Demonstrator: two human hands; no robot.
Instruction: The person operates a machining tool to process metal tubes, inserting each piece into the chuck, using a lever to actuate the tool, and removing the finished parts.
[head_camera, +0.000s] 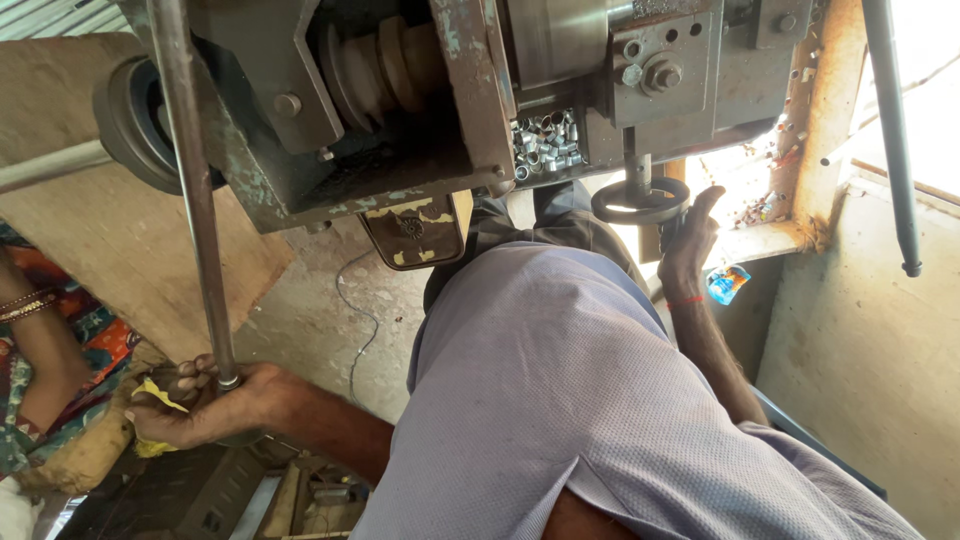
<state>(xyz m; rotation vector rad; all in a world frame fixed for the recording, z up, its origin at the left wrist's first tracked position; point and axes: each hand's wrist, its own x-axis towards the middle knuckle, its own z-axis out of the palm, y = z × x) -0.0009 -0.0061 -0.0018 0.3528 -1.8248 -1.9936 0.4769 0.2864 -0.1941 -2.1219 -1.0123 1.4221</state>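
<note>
My left hand (195, 400) is low on the left, fingers curled round the lower end of a long grey metal rod (195, 190) that runs up past the machine. A yellow cloth (158, 395) is bunched in the same hand. My right hand (688, 250) reaches out on the right with a red thread at the wrist. Its fingers hold the rim of a small black handwheel (640, 203) under the machine, and the thumb points up. My lilac shirt (560, 380) fills the middle of the view.
A heavy grey-green machine (400, 90) spans the top, with a stepped pulley (375, 65) and a pocket of several small shiny metal sleeves (545, 140). Another person's arm with bangles (30, 320) is at the left edge. A blue packet (727, 283) lies under the window ledge.
</note>
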